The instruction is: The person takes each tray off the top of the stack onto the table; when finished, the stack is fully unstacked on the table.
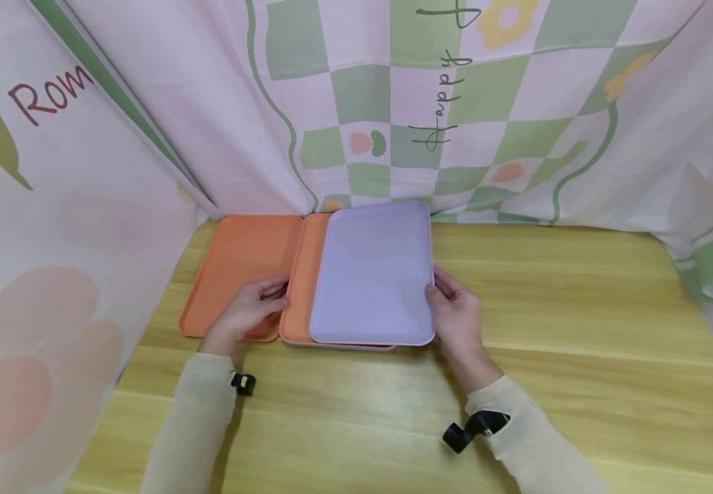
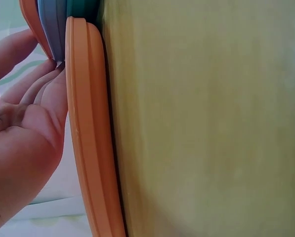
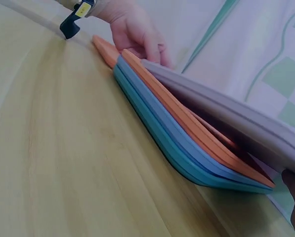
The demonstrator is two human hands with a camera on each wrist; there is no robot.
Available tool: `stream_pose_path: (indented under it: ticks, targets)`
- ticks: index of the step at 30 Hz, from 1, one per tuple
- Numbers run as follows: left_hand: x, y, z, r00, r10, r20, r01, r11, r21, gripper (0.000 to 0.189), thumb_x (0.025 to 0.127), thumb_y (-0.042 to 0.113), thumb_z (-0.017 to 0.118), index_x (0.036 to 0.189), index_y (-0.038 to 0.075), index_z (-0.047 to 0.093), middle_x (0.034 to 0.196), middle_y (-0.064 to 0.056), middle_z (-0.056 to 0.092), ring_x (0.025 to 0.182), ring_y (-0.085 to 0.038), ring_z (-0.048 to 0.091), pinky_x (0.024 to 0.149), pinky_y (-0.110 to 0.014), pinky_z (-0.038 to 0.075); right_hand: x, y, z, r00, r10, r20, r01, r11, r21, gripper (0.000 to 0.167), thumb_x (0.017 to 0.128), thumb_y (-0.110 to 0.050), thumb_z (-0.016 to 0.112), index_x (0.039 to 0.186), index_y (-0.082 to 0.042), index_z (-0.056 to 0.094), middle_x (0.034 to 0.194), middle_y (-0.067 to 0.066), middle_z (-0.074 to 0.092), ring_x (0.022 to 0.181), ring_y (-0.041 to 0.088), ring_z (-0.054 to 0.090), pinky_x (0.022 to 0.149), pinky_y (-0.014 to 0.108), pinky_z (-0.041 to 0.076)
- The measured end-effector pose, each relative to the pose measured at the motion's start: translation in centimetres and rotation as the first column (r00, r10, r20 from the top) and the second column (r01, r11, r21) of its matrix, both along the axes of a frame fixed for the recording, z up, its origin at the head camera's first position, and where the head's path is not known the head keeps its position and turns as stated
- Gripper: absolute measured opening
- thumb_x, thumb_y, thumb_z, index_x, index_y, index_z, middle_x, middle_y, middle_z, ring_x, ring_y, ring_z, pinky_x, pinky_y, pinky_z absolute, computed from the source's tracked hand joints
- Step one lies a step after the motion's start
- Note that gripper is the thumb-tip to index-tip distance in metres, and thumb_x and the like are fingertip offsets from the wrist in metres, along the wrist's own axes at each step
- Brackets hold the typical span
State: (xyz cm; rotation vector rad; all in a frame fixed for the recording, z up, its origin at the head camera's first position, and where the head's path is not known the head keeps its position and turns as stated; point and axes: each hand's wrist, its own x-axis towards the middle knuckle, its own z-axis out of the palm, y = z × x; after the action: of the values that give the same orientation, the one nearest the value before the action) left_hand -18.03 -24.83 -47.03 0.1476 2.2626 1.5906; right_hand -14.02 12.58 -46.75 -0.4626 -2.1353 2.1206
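A lavender tray lies tilted over a stack of trays, its right side lifted. My right hand grips its right edge, thumb on top; in the right wrist view only a bit of this hand shows beside the lavender tray. Below it sit an orange tray, a blue tray and a teal tray. My left hand pinches the stack's left edge, the thumb at the orange rim and fingertips by the blue tray. This left hand reaches over another orange tray.
The trays stand on a wooden table near its back edge. A patterned curtain hangs right behind them, and another cloth closes the left side. Black wrist cameras are strapped over both sleeves.
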Motion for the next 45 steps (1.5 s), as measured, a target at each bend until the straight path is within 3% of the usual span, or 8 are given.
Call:
stream_pose_path:
  ticks: [5,16,23,27,30,45]
  targets:
    - [0.0,0.1,-0.1,1.000,0.009,-0.005,-0.009,1.000,0.000,0.062,0.105,0.000,0.064,0.160,-0.013,0.040,0.164,-0.035,0.042,0.157,-0.047,0.040,0.107,-0.016,0.051,0.5,1.6,0.3,0.999,-0.040,0.013,0.041,0.995,-0.095,0.044,0.107,-0.004,0.059,0.151,0.001,0.061,0.148,0.025,0.065,0.100,-0.004,0.071,0.085,0.013,0.061]
    - [-0.1,0.3,0.1,1.000,0.009,0.010,-0.009,1.000,0.008,0.062,0.106,0.000,0.064,0.161,-0.012,0.039,0.165,-0.034,0.041,0.158,-0.045,0.039,0.107,-0.015,0.051,1.7,5.8,0.8,0.989,-0.114,0.099,0.127,0.982,-0.140,0.047,0.107,-0.006,0.061,0.154,-0.004,0.059,0.153,0.019,0.062,0.098,-0.003,0.073,0.083,0.015,0.062]
    - [0.0,0.3,0.4,1.000,0.006,0.010,-0.006,1.000,-0.002,0.061,0.106,-0.001,0.062,0.160,-0.014,0.037,0.164,-0.036,0.040,0.157,-0.048,0.038,0.107,-0.017,0.053,1.9,8.2,0.5,0.979,-0.153,0.134,0.173,0.973,-0.152,0.048,0.106,-0.005,0.064,0.154,-0.005,0.060,0.138,0.003,0.072,0.093,-0.006,0.073,0.080,0.015,0.062]
    - [0.0,0.3,0.4,1.000,0.005,0.007,-0.005,1.000,-0.012,0.061,0.106,-0.001,0.063,0.160,-0.014,0.038,0.164,-0.036,0.041,0.157,-0.048,0.039,0.109,-0.019,0.053,2.1,9.5,0.6,0.975,-0.164,0.150,0.190,0.964,-0.188,0.048,0.106,-0.004,0.064,0.154,-0.004,0.060,0.109,-0.017,0.081,0.088,-0.005,0.075,0.075,0.016,0.063]
    - [0.0,0.3,0.4,1.000,0.007,0.013,-0.007,1.000,-0.017,0.061,0.106,-0.001,0.064,0.160,-0.013,0.039,0.164,-0.035,0.041,0.157,-0.047,0.039,0.111,-0.023,0.053,2.3,10.5,0.7,0.973,-0.170,0.156,0.200,0.959,-0.203,0.049,0.105,-0.003,0.064,0.154,-0.003,0.058,0.092,-0.023,0.079,0.084,-0.004,0.075,0.072,0.016,0.062]
    - [0.1,0.6,0.6,1.000,0.012,0.006,-0.012,1.000,-0.026,0.060,0.105,-0.001,0.063,0.159,-0.013,0.040,0.163,-0.035,0.043,0.156,-0.047,0.041,0.114,-0.027,0.053,3.2,14.6,0.4,0.972,-0.165,0.166,0.203,0.949,-0.242,0.044,0.104,-0.005,0.069,0.146,-0.017,0.068,0.088,-0.021,0.080,0.081,-0.003,0.074,0.067,0.018,0.062]
